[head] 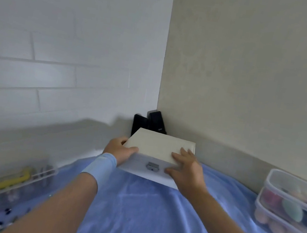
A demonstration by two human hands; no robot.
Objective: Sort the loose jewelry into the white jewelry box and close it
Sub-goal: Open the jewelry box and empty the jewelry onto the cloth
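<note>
The white jewelry box (156,147) stands with its lid down near the far corner of the blue cloth, a small metal clasp (152,166) on its front. My left hand (119,150) grips the box's left side, thumb on the lid's front corner. My right hand (185,167) lies over the lid's right front corner, fingers spread flat on top and thumb against the front wall. A few dark beads (3,219) lie loose on the cloth at the bottom left, partly behind my left forearm.
A blue cloth (142,216) covers the surface. A clear tray (5,183) with a yellow item sits at the left. Two stacked clear containers (291,208) of coloured items stand at the right. Black objects (151,122) lean in the wall corner behind the box.
</note>
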